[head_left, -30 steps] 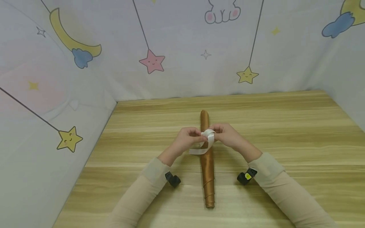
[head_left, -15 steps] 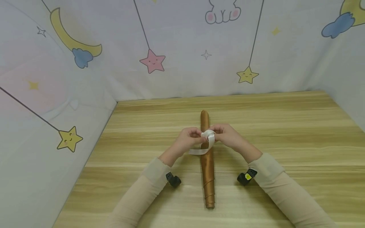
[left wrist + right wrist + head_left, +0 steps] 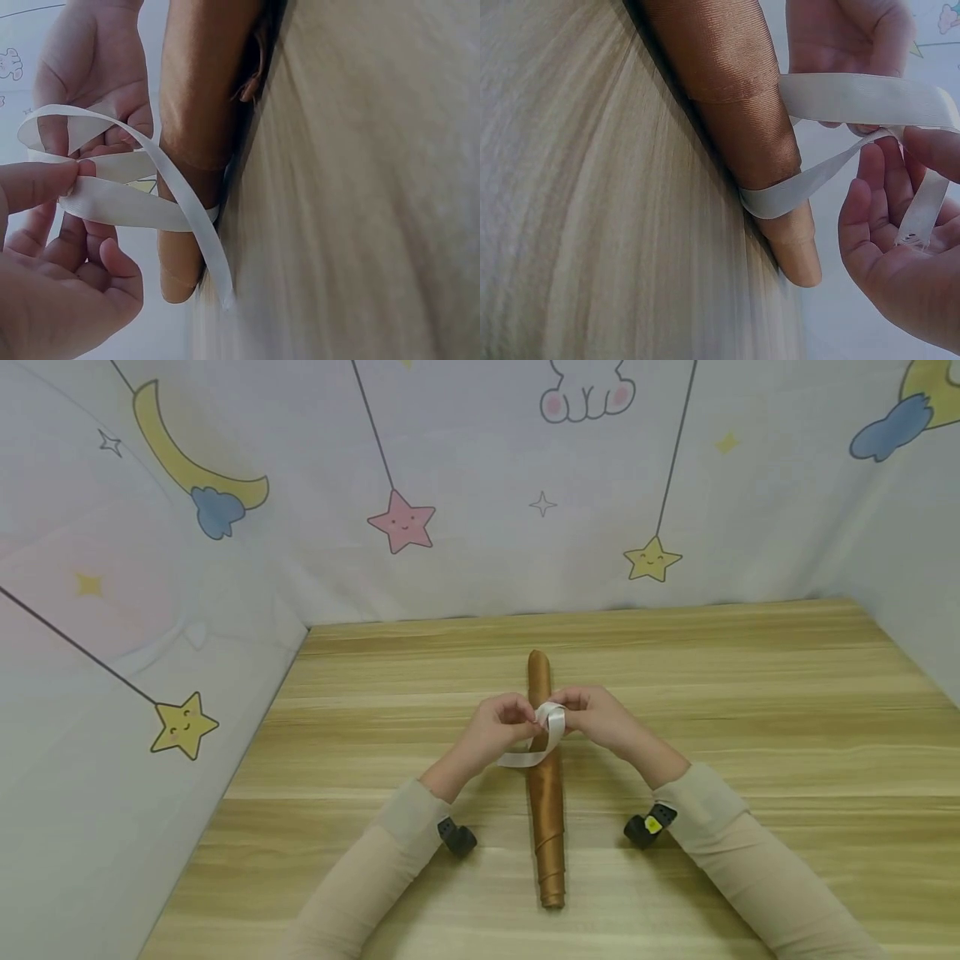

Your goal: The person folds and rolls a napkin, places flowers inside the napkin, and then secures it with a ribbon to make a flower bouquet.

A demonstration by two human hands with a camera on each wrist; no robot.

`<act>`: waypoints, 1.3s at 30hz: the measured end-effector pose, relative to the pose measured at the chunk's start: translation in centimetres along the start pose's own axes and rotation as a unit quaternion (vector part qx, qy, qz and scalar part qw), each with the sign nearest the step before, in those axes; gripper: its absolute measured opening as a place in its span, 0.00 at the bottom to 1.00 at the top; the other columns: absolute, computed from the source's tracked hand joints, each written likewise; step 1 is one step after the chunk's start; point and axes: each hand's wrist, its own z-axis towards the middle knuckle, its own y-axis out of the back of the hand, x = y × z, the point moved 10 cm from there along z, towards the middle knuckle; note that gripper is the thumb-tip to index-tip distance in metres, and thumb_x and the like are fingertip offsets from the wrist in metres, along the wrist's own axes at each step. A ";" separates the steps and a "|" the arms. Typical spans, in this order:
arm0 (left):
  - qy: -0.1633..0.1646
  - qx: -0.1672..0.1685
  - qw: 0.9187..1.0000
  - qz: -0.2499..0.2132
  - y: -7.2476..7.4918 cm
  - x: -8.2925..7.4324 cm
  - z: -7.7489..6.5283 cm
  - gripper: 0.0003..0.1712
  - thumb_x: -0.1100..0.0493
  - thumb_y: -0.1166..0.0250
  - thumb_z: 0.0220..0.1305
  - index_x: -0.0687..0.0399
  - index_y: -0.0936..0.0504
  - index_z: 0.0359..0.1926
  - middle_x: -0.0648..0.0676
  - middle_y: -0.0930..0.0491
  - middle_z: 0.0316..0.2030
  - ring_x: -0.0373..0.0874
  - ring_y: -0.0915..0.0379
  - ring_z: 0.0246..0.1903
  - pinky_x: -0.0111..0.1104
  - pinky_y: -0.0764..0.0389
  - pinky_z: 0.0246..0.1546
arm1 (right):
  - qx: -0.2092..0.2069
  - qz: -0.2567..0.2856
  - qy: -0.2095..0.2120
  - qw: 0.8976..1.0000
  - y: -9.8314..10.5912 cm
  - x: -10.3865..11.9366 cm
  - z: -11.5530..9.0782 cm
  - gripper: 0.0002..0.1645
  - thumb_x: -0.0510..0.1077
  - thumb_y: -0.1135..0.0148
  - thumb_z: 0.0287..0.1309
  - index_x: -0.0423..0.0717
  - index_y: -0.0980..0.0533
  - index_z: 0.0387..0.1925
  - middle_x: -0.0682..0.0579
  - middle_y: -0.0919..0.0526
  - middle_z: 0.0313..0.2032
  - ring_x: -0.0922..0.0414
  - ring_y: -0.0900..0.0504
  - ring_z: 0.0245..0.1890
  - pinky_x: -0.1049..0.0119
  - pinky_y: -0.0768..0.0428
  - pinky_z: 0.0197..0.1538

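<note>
A rolled length of brown satin cloth (image 3: 550, 810) lies lengthwise on the table. White ribbon (image 3: 556, 727) passes around its upper part, seen in the left wrist view as a band (image 3: 131, 206) looping off the roll. My left hand (image 3: 498, 727), left of the roll, pinches the ribbon between thumb and finger. From the right, my right hand (image 3: 603, 720) pinches another part of the ribbon. One ribbon tail (image 3: 517, 761) hangs across the roll to the left; in the right wrist view a frayed ribbon end (image 3: 915, 236) sits by the right palm. The crossing between the fingertips is partly hidden.
The wood-grain table (image 3: 750, 710) extends on both sides of the roll. White cloth walls (image 3: 480, 560) printed with stars and moons enclose its back and sides. Small black wrist cameras (image 3: 457, 837) are strapped to both sleeves.
The left fingertips have shifted slightly at the ribbon crossing, covering a bit of it differently. The right hand and the brown roll have stayed in place.
</note>
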 end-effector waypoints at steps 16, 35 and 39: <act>0.022 -0.001 0.999 0.032 0.1 0.4 0.0 0.10 0.56 0.38 0.56 0.60 0.19 0.32 0.49 0.18 0.29 0.39 0.26 0.37 0.33 0.28 0.43 | -0.006 0.005 -0.010 1.000 0.1 -0.1 0.0 0.12 0.40 0.46 0.57 0.38 0.25 0.41 0.47 0.22 0.42 0.58 0.24 0.40 0.54 0.25 0.46; 0.019 -0.018 1.000 0.007 0.2 0.6 -0.1 0.08 0.65 0.36 0.52 0.65 0.20 0.35 0.52 0.19 0.32 0.38 0.26 0.34 0.30 0.27 0.36 | -0.009 0.003 -0.006 1.000 0.2 -0.2 0.0 0.15 0.37 0.48 0.57 0.34 0.27 0.46 0.44 0.21 0.42 0.59 0.25 0.40 0.53 0.25 0.46; 0.017 -0.012 1.000 0.005 0.1 0.7 -0.1 0.09 0.66 0.37 0.53 0.67 0.20 0.35 0.54 0.18 0.33 0.38 0.25 0.36 0.31 0.26 0.41 | -0.006 0.013 -0.003 1.000 0.1 -0.1 0.0 0.15 0.36 0.48 0.57 0.34 0.27 0.46 0.45 0.20 0.42 0.60 0.24 0.39 0.53 0.26 0.46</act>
